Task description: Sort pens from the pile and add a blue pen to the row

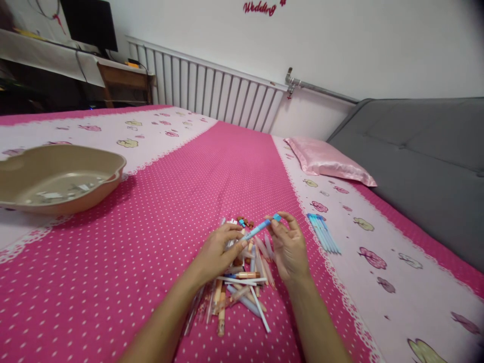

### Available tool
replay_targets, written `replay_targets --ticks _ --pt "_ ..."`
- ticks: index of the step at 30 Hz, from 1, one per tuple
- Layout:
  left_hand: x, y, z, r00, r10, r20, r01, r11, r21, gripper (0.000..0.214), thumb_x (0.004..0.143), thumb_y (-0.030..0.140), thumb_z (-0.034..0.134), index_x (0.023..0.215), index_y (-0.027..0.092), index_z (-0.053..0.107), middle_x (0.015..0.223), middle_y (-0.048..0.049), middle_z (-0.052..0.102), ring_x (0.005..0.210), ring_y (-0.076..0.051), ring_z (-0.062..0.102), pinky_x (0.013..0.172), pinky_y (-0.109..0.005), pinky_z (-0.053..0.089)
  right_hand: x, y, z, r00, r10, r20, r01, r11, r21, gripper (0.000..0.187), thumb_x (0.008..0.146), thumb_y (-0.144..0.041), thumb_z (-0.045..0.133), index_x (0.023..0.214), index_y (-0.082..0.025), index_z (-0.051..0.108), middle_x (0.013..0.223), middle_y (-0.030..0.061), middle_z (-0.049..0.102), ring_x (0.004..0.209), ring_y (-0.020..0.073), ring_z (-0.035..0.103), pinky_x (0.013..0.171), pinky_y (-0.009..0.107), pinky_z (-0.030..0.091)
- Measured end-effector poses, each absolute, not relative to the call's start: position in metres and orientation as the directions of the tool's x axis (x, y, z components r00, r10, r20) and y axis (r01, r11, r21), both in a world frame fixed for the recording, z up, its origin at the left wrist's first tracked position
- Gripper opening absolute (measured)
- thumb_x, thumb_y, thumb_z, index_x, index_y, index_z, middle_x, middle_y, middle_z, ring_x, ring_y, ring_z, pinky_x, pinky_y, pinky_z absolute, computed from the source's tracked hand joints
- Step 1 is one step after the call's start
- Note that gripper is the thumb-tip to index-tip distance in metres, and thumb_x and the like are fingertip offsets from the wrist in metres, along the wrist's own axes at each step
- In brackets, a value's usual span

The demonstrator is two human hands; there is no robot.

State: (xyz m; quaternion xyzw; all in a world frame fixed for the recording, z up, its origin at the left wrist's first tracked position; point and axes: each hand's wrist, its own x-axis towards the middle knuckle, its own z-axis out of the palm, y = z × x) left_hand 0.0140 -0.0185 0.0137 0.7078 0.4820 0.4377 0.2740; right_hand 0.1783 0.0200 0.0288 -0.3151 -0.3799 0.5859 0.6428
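Note:
A blue pen is held between both hands just above a heap of pen parts. My left hand pinches its lower end with fingers closed. My right hand grips its upper end near the blue cap. Under the hands lies the heap of several pens, clear barrels, orange pieces and thin white refills on the pink dotted bedsheet. To the right, a neat row of blue pens lies on the pale strip of the sheet.
A beige plastic basin with small bits inside stands at the left on the bed. A pink satin pillow lies at the far right beside a grey padded headboard. A white radiator runs along the wall.

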Motion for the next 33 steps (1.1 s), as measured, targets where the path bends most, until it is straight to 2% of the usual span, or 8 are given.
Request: replay_targets --ticks 4,12,19,24,33 --pt "0.014 -0.0179 0.0106 0.159 0.921 0.357 0.457 -0.389 0.8 0.024 0.086 0.031 0.05 0.089 0.017 0.069 0.111 -0.0096 0.061 0.104 -0.02 0.057 0.092 -0.035 0.042 0.178 0.0214 0.0282 0.0 0.995 0.104 -0.557 0.086 -0.826 0.031 0.067 -0.023 0.076 0.091 -0.023 0.058 0.084 0.0002 0.073 0.084 0.0099 0.066 0.082 0.024 0.047" --pt "0.015 -0.0196 0.0093 0.142 0.917 0.374 0.462 -0.395 0.794 0.021 0.084 0.03 0.052 0.088 0.018 0.069 0.11 -0.0093 0.062 0.103 -0.021 0.058 0.091 -0.036 0.043 0.1764 0.0196 0.0296 -0.013 0.997 0.077 -0.553 0.058 -0.832 0.034 0.065 -0.026 0.078 0.091 -0.022 0.056 0.083 0.0004 0.074 0.08 0.0096 0.066 0.079 0.022 0.048" --pt "0.015 -0.0189 0.0094 0.152 0.912 0.382 0.473 -0.406 0.782 0.02 0.084 0.03 0.054 0.087 0.019 0.07 0.108 -0.009 0.063 0.102 -0.021 0.058 0.091 -0.037 0.044 0.1764 0.0199 0.0279 0.051 0.995 0.086 -0.481 0.1 -0.871 0.036 0.062 -0.031 0.08 0.088 -0.022 0.057 0.082 0.001 0.073 0.081 0.0153 0.068 0.08 0.032 0.05" --pt "0.0152 -0.0195 0.0114 0.157 0.915 0.371 0.475 -0.399 0.784 0.022 0.084 0.031 0.053 0.086 0.019 0.072 0.108 -0.0084 0.062 0.103 -0.021 0.058 0.091 -0.036 0.044 0.176 0.0199 0.0278 0.054 0.995 0.089 -0.488 0.104 -0.867 0.035 0.061 -0.029 0.08 0.086 -0.021 0.057 0.081 0.0016 0.074 0.078 0.0148 0.068 0.079 0.031 0.05" --pt "0.015 -0.0204 0.0153 0.153 0.929 0.336 0.475 -0.367 0.799 0.025 0.085 0.032 0.052 0.085 0.019 0.073 0.111 -0.0085 0.062 0.102 -0.021 0.057 0.091 -0.036 0.043 0.1762 0.0217 0.0231 0.102 0.985 0.137 -0.396 0.166 -0.903 0.028 0.07 -0.034 0.074 0.092 -0.02 0.065 0.088 0.003 0.073 0.083 0.0148 0.066 0.08 0.031 0.049"
